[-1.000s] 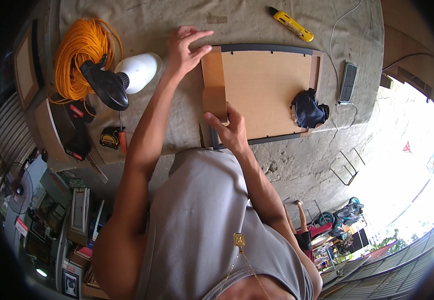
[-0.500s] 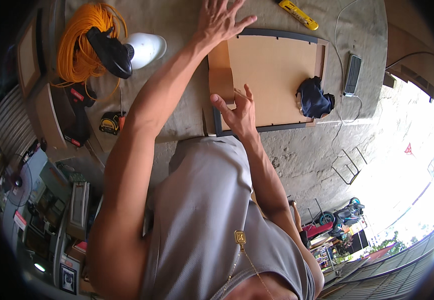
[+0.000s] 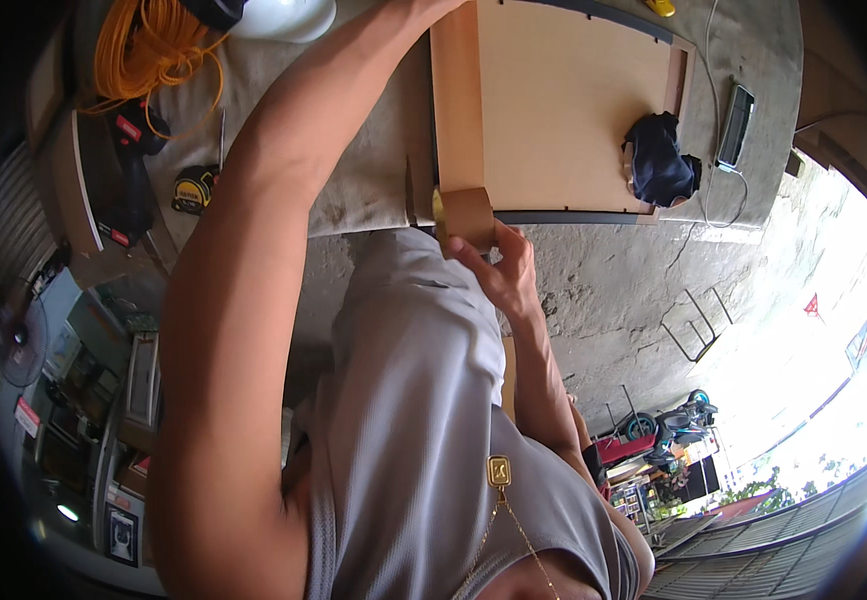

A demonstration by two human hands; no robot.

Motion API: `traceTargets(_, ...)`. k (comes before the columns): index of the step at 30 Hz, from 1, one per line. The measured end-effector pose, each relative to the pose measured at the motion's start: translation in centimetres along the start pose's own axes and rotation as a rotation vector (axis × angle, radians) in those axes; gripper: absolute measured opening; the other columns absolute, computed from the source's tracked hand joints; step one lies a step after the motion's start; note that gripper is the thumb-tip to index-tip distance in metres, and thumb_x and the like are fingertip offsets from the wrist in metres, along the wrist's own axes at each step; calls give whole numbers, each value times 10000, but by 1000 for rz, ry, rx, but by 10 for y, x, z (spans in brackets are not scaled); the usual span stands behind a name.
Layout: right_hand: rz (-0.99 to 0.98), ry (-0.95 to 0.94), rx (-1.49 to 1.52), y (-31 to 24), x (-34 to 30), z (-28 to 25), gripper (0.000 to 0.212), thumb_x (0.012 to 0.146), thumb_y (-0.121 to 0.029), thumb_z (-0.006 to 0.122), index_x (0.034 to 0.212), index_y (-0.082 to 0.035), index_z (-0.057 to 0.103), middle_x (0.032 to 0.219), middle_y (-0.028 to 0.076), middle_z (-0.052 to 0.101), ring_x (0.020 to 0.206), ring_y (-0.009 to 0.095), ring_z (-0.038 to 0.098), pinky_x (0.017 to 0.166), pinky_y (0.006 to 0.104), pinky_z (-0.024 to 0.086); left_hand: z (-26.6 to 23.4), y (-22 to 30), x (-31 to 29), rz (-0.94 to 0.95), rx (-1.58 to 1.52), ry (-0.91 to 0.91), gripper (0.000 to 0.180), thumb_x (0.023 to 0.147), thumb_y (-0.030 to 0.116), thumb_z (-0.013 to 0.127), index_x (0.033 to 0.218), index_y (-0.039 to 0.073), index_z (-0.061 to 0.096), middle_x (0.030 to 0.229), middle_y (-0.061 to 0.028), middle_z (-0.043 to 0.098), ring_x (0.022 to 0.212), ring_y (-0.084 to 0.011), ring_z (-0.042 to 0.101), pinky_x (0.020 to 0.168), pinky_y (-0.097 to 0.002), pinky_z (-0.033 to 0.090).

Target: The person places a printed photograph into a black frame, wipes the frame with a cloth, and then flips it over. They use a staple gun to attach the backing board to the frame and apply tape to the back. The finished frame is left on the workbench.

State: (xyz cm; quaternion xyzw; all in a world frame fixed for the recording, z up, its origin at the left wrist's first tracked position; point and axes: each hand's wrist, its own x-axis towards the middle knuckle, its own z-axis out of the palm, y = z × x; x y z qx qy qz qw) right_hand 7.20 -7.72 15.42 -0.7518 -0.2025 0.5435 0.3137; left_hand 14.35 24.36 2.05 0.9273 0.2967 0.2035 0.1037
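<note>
A picture frame with dark edges (image 3: pixel 574 217) lies face down, its tan backing board (image 3: pixel 564 110) uppermost. Brown tape (image 3: pixel 457 100) stretches along the board's left side, down to a tape roll (image 3: pixel 469 213) at the near left corner. My right hand (image 3: pixel 509 270) is closed on that roll, thumb at its lower left, fingers partly hidden behind it. My left forearm (image 3: pixel 324 110) reaches to the frame's far left corner, where the hand passes out of the picture. A dark blue cloth bundle (image 3: pixel 659 160) rests on the board's right part.
Left on the table are an orange cord coil (image 3: pixel 139 55), a white rounded object (image 3: pixel 289 18), a tape measure (image 3: pixel 194 190) and a dark power tool (image 3: pixel 129 180). A phone (image 3: pixel 736 125) with a cable lies at the right. A yellow tool's end (image 3: pixel 661 7) shows at the top.
My right hand has come nearer to me with the tape roll, lengthening the strip down the frame's left side. My left hand has passed out of view at the top as the view shifted.
</note>
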Motion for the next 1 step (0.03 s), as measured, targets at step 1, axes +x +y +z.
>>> traceTargets(1,-104,16,-161,-1,-2,2,428,791,-362,782,1088,-63,701,1034,203,694,962,283,655,943,384,454,1,2,1,-5,10,-13,707,861,625,539,1384,150,513,1526,-239,278,1436,-425,180,1172,-581,95)
